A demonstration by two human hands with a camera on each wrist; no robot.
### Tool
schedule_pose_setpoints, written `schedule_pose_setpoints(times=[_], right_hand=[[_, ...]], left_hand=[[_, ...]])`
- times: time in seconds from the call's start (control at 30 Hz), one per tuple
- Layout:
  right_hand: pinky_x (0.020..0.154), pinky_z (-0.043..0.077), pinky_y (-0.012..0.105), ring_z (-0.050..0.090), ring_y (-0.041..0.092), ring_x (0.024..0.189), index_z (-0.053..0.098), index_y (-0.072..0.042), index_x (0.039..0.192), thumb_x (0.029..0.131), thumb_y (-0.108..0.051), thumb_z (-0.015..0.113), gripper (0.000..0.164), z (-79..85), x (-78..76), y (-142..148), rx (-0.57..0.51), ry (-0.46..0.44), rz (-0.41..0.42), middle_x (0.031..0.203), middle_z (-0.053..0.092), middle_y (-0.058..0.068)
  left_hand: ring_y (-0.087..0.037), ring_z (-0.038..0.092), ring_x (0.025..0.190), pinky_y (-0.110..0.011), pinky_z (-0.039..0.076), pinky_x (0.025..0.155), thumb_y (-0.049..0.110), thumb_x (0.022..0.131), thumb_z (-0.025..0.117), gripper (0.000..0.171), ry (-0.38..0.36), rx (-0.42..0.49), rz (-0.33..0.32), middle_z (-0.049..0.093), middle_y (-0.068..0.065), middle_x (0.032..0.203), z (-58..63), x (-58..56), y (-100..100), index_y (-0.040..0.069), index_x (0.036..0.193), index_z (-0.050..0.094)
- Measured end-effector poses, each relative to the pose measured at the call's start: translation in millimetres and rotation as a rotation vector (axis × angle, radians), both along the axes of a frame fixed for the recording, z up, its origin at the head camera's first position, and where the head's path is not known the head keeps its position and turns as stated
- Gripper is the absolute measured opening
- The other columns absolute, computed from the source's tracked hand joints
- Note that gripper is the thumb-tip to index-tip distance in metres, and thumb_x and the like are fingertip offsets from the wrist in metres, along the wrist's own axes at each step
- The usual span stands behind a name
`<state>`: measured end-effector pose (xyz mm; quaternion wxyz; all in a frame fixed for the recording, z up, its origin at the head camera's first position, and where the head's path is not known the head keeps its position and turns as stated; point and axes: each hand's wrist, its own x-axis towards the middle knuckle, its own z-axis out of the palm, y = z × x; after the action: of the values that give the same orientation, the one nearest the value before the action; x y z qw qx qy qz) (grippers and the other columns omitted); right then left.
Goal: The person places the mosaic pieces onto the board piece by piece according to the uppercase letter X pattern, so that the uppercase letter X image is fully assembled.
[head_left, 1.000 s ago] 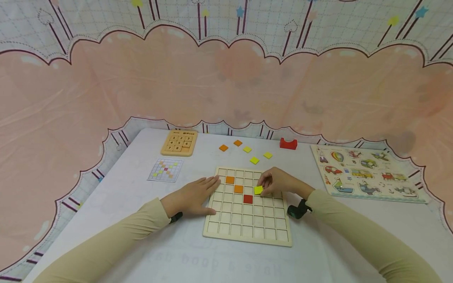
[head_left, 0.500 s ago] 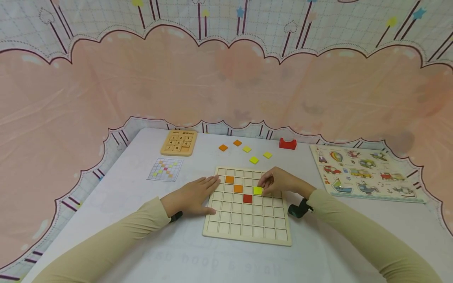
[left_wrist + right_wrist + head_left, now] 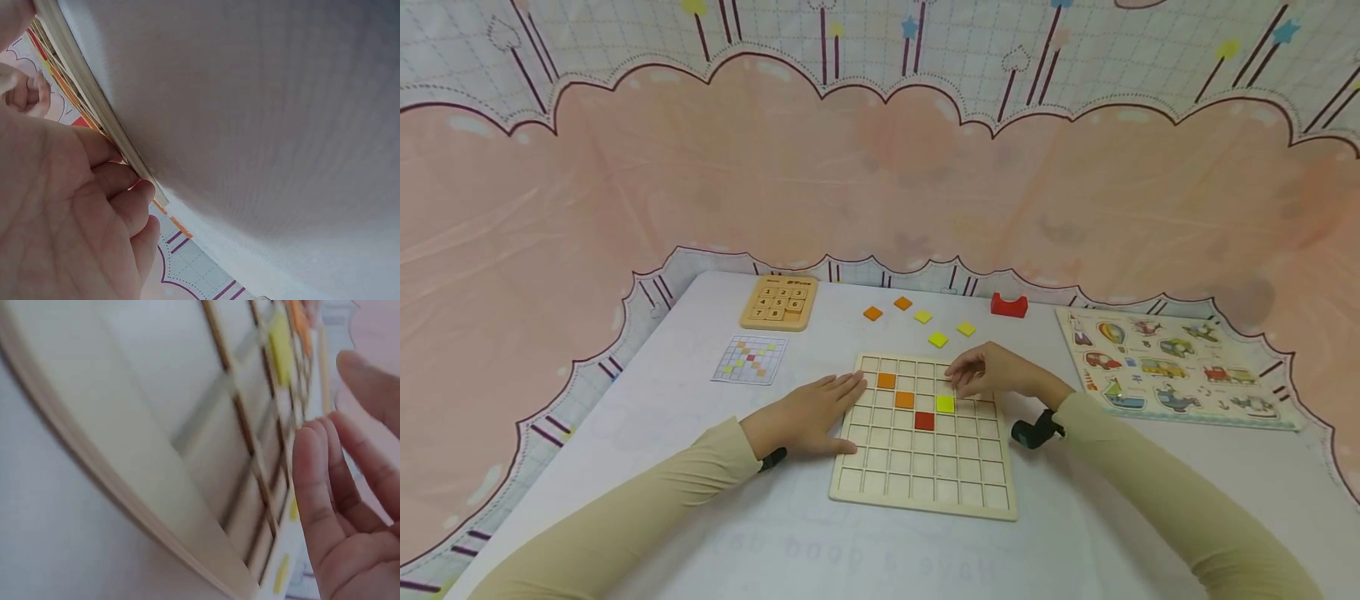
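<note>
A light wooden grid board (image 3: pixel 913 483) lies flat on the table. Two orange tiles (image 3: pixel 905 401), a red tile (image 3: pixel 924 421) and a yellow tile (image 3: pixel 945 404) sit in its cells. My left hand (image 3: pixel 808 417) rests along the board's left edge with fingers extended; in the left wrist view its fingertips (image 3: pixel 142 194) touch the board's side. Just above the yellow tile, my right hand (image 3: pixel 992 371) hovers with loosely bent fingers. The right wrist view shows thumb and fingers apart with nothing between them, the yellow tile (image 3: pixel 281 347) beyond them in the grid.
Behind the board lie loose yellow tiles (image 3: pixel 937 340) and orange tiles (image 3: pixel 872 313), and a red notched block (image 3: pixel 1009 306). A pattern card (image 3: pixel 749 360) and a wooden number puzzle (image 3: pixel 778 302) are at left. On the right is a picture puzzle board (image 3: pixel 1176 367).
My right hand has let go of the yellow tile, which now lies in its cell, and has lifted slightly up and away. The left hand stays in place.
</note>
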<state>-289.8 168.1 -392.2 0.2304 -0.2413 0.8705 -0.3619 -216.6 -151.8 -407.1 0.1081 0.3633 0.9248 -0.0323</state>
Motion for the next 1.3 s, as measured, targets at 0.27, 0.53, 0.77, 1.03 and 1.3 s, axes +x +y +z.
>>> schedule_pose_setpoints(times=[0.27,0.53,0.77,1.03,1.3], right_hand=[[0.091,0.053,0.031,0.064,0.015,0.093,0.065,-0.003,0.115,0.083,-0.014,0.072,0.035,8.6,-31.8,10,-0.042,0.045,-0.034,0.106,0.069,0.012],[0.097,0.051,0.035,0.063,0.021,0.1,0.062,0.0,0.119,0.085,-0.007,0.068,0.036,6.7,-58.6,-3,-0.064,0.048,-0.074,0.118,0.065,0.018],[0.103,0.045,0.04,0.059,0.025,0.106,0.064,-0.002,0.118,0.083,-0.007,0.069,0.036,0.6,-75.1,-16,-0.008,0.047,-0.112,0.119,0.065,0.016],[0.099,0.047,0.034,0.057,0.021,0.1,0.063,-0.002,0.118,0.083,-0.003,0.069,0.036,-5.0,-78.7,-23,0.043,-0.003,-0.125,0.116,0.064,0.015],[0.096,0.05,0.03,0.057,0.017,0.092,0.065,-0.006,0.116,0.081,-0.005,0.071,0.035,-8.6,-79.4,-28,0.084,-0.002,-0.158,0.11,0.066,0.011]], left_hand=[[-0.027,0.02,0.146,-0.041,0.02,0.119,0.064,0.085,0.05,0.095,-0.007,-0.003,0.005,0.016,-0.014,0.158,-0.1,-0.7,0,0.002,0.15,0.018],[-0.027,0.02,0.145,-0.041,0.02,0.119,0.064,0.085,0.051,0.096,-0.018,0.006,0.013,0.015,-0.014,0.158,-0.4,0.2,-1,0.002,0.15,0.017],[-0.026,0.02,0.145,-0.041,0.02,0.119,0.063,0.085,0.051,0.095,-0.02,0.008,0.013,0.015,-0.014,0.158,1.9,1.8,0,0.002,0.15,0.018],[-0.027,0.021,0.145,-0.042,0.021,0.119,0.062,0.086,0.051,0.094,-0.011,0.004,-0.001,0.016,-0.015,0.157,1.1,2.2,0,0.001,0.149,0.019],[-0.026,0.02,0.145,-0.041,0.02,0.119,0.063,0.086,0.051,0.094,-0.009,-0.001,0.014,0.016,-0.013,0.158,3.2,2.7,0,0.001,0.149,0.019]])
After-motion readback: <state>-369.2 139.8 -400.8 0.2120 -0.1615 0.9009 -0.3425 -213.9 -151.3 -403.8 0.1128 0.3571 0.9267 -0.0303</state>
